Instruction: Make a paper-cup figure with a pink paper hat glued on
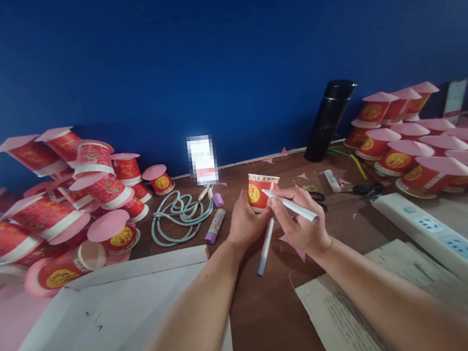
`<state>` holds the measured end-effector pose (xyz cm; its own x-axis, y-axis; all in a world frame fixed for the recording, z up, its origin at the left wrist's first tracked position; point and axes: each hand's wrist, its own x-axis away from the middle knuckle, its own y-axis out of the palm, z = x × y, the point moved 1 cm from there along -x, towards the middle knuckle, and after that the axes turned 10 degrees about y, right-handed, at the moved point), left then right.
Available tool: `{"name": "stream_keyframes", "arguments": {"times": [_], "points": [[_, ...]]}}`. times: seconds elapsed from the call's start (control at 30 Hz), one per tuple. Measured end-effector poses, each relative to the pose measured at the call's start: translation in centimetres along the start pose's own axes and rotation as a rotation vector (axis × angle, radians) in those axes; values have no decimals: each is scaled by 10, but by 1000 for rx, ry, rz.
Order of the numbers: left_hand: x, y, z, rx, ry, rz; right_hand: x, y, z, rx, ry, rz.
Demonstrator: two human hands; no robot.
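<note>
A red paper cup (263, 183) with a gold emblem and a white rim is gripped in my left hand (242, 222), whose fingers wrap its left side and base. My right hand (304, 225) pinches a white marker pen (299, 208), its tip at the cup's right side. Whether the tip touches the cup, I cannot tell. Below the hands, a second white pen-like stick (265, 249) with a greyish end lies on the brown table (256, 317). A pink paper scrap (295, 248) lies beside my right wrist.
Red cups with pink paper discs are piled at left (105, 188) and stacked at right (409, 153). A coiled cable (176, 225), glue stick (215, 226), black flask (328, 122), power strip (433, 228), printed sheets (354, 307) and a white box lid (139, 306) surround the hands.
</note>
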<state>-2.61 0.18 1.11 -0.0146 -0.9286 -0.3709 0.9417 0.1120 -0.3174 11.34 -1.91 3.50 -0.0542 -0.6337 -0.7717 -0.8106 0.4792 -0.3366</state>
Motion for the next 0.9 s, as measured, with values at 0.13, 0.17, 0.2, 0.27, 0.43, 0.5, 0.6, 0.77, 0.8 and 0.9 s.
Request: {"name": "stream_keyframes", "arguments": {"times": [0.13,0.17,0.2,0.27,0.43,0.5,0.6,0.77,0.8,0.9], "points": [[0,0,-3,-14,16,5,0,-1,-1,7,3,11],[0,0,-3,-2,14,9,0,-1,-1,10,7,10],[0,0,-3,16,9,13,0,-1,-1,13,11,7],[-1,0,-2,62,-7,20,0,-1,0,24,23,4],[-1,-1,2,109,-40,32,0,-1,1,17,30,8],[-1,-1,2,108,-40,26,0,-1,1,13,21,9],[-1,-1,2,119,-41,25,0,-1,1,24,23,12],[-1,-1,2,139,-36,29,0,0,1,34,24,-9],[-1,-1,2,132,-33,29,0,0,2,36,22,-13],[-1,-1,2,108,-22,23,-1,0,3,42,14,-15]]}}
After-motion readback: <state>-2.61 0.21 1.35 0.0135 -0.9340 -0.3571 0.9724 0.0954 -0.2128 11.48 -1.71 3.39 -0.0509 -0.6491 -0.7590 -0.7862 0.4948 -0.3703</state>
